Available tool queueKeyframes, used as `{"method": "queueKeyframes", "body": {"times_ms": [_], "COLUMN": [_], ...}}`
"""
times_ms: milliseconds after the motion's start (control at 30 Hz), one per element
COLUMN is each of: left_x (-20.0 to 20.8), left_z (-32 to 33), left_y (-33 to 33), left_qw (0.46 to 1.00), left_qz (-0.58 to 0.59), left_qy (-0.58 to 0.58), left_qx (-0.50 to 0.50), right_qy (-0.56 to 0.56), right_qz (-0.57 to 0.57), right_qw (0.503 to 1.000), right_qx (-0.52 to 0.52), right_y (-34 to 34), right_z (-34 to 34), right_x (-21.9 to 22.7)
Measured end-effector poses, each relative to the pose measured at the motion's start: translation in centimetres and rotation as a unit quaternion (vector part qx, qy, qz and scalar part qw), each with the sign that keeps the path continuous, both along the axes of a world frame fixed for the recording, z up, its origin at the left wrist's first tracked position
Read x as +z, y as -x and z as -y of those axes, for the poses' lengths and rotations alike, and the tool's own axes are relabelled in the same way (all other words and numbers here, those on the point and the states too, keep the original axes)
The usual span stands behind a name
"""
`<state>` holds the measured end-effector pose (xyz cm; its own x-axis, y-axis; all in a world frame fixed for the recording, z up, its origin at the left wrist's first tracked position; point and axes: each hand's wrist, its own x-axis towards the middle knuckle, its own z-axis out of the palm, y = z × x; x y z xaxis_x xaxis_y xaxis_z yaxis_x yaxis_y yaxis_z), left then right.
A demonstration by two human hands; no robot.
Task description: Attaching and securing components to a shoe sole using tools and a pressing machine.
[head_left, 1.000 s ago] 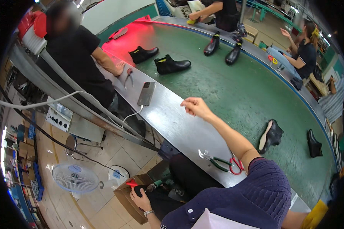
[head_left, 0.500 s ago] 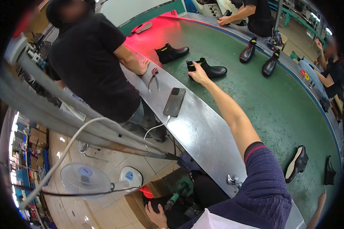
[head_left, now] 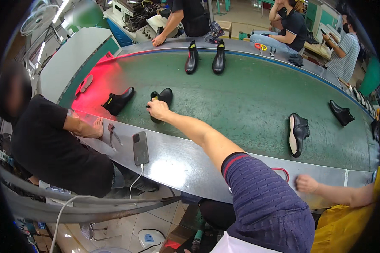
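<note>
My right hand [head_left: 158, 109] reaches far across the bench and has its fingers closed on the ankle part of a black ankle boot [head_left: 167, 95]. The boot rests on the green surface with its toe pointing away, and my fingers hide part of its shaft. Left of it lies a second black ankle boot [head_left: 119, 101] with a yellowish lining at the opening. Nearer to me, a dark phone [head_left: 140, 147] with a white cable lies on the metal edge, next to red-handled pincers [head_left: 113, 135]. My left hand is out of view.
Two black boots [head_left: 191, 59] stand at the far edge. A pale-soled shoe [head_left: 299, 135] and another black boot [head_left: 341, 113] lie to the right. A person in black [head_left: 59, 147] leans on the bench at left; a co-worker's fist [head_left: 307, 184] rests at right.
The view has swung to the right, bringing in a co-worker in yellow. The boot under my right hand now points away instead of rightward. My left hand has dropped out of view.
</note>
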<state>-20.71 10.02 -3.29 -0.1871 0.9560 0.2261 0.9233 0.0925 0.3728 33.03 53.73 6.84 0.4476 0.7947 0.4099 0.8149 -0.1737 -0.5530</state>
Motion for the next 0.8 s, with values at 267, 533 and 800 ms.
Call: {"method": "queueKeyframes", "body": {"times_ms": [267, 533, 800], "left_x": [-1.1, 9.5, 21.5], "left_z": [0.3, -1.4, -1.7], "left_y": [0.2, -2.2, -16.4], "left_qw": [0.998, 0.936, 0.729], "left_qz": [0.037, 0.346, 0.443], "left_qy": [-0.050, -0.049, 0.057], "left_qx": [-0.013, -0.044, -0.518], "right_qy": [-0.070, -0.004, 0.036], "right_qz": [-0.051, -0.110, -0.348], "right_qw": [0.995, 0.967, 0.837], "right_qx": [0.057, 0.230, 0.421], "right_y": [-5.9, 2.3, 13.3], "right_z": [14.0, 30.8, 40.7], "right_x": [2.3, 19.2, 24.8]}}
